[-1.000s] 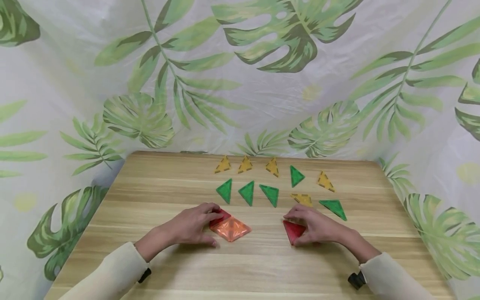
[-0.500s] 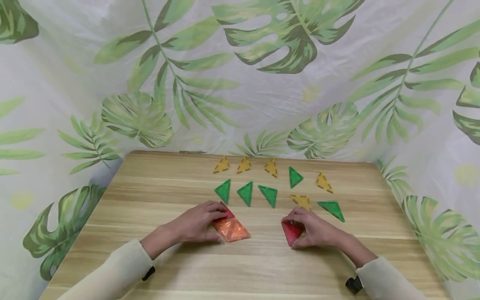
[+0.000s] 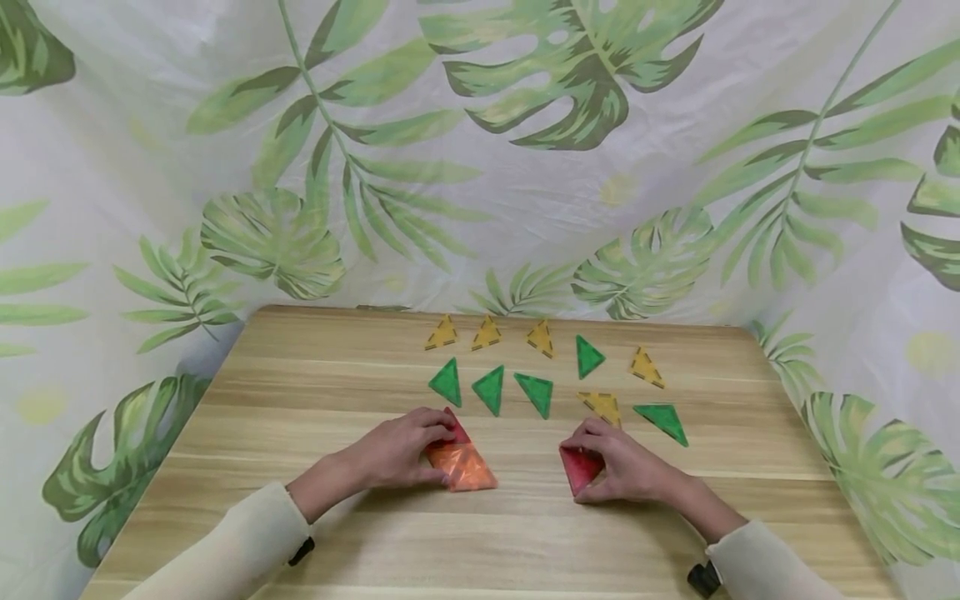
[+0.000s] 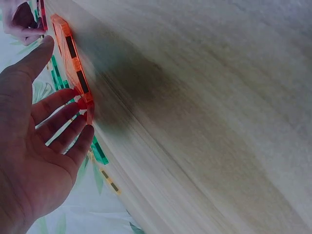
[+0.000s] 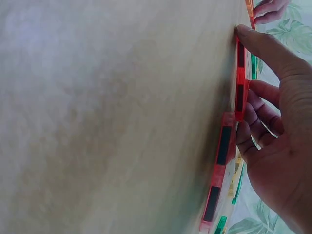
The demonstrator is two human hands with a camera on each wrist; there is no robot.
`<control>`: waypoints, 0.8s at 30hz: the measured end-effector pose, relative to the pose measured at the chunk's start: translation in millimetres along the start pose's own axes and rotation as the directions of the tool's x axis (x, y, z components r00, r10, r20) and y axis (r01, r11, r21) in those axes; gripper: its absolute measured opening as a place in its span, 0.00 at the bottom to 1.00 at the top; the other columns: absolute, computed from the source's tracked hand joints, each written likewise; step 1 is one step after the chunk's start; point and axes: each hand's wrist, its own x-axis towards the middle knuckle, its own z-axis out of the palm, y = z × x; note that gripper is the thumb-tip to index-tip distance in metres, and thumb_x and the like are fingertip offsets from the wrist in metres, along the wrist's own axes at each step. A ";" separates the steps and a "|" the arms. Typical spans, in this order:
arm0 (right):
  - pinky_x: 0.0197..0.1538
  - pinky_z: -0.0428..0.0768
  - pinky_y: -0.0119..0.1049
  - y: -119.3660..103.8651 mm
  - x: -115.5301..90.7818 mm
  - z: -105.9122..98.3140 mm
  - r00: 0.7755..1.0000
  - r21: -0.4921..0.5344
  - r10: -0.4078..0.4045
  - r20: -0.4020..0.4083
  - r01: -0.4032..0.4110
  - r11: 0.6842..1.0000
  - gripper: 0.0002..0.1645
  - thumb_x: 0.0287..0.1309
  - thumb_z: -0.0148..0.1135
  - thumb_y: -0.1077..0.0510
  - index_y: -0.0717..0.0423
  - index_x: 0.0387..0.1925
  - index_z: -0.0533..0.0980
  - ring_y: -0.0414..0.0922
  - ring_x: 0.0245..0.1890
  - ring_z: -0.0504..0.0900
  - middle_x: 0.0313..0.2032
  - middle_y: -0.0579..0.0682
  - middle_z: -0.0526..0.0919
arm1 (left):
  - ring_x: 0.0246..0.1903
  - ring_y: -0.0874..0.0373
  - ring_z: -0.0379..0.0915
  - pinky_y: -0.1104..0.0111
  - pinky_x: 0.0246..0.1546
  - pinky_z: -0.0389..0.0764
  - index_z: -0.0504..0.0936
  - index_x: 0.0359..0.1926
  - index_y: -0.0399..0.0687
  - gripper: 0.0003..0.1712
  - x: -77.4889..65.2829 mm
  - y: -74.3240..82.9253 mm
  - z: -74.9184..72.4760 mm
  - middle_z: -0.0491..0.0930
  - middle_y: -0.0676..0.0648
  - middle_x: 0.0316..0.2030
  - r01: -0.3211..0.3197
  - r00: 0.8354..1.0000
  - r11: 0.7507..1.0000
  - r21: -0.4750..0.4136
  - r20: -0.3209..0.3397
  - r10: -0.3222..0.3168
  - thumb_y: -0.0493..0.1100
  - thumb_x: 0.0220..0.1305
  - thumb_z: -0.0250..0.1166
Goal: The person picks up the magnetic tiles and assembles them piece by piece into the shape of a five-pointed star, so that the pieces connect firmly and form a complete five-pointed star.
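My left hand (image 3: pixel 405 450) lies over the left side of a red triangular magnetic tile (image 3: pixel 458 428) and the orange tiles (image 3: pixel 468 468) joined below it. In the left wrist view, its fingertips (image 4: pixel 80 105) touch the red end while the thumb stays apart from them, near the orange edge. My right hand (image 3: pixel 622 462) pinches another red triangular magnetic tile (image 3: pixel 577 469) between thumb and fingers, flat on the wood. The right wrist view shows a further pinkish-red tile (image 5: pixel 219 165) nearer the wrist, under the hand; in the head view the hand hides it.
Several green triangle tiles (image 3: pixel 490 389) and several yellow triangle tiles (image 3: pixel 487 333) lie loose toward the back of the wooden table (image 3: pixel 315 375). One yellow tile (image 3: pixel 602 407) sits just beyond the right hand's fingers. A leaf-print cloth (image 3: pixel 525 183) hangs behind the table.
The red and orange tiles at my left hand have turned clockwise, the orange end swinging toward me. My right hand and its red tile have shifted slightly left and nearer.
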 end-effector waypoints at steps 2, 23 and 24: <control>0.46 0.81 0.31 -0.8 0.2 1.0 1.000 -0.006 -0.002 -0.006 0.002 1.000 0.40 0.48 0.86 0.47 0.55 0.61 0.82 0.40 0.47 0.76 0.51 0.44 0.78 | 0.64 0.46 0.75 0.51 0.60 0.83 0.87 0.56 0.40 0.32 -0.5 0.4 0.2 0.79 0.42 0.63 -0.011 1.000 1.000 -0.003 -0.001 0.011 0.59 0.62 0.78; 0.43 0.81 0.31 -19.8 23.2 12.9 0.997 0.008 0.008 -0.074 -0.008 1.000 0.39 0.48 0.85 0.47 0.52 0.62 0.83 0.39 0.46 0.77 0.51 0.41 0.80 | 0.69 0.50 0.71 0.54 0.64 0.80 0.82 0.65 0.44 0.39 2.9 4.5 9.2 0.74 0.45 0.67 -0.081 0.996 0.997 -0.010 0.048 0.081 0.61 0.61 0.78; 0.42 0.82 0.31 -21.3 25.5 13.5 0.997 0.007 0.007 -0.079 -0.007 1.000 0.39 0.48 0.85 0.47 0.52 0.62 0.83 0.39 0.46 0.77 0.51 0.41 0.80 | 0.69 0.49 0.71 0.54 0.64 0.80 0.82 0.65 0.44 0.39 2.9 4.8 9.3 0.74 0.45 0.67 -0.083 0.995 0.996 -0.007 0.045 0.084 0.61 0.61 0.78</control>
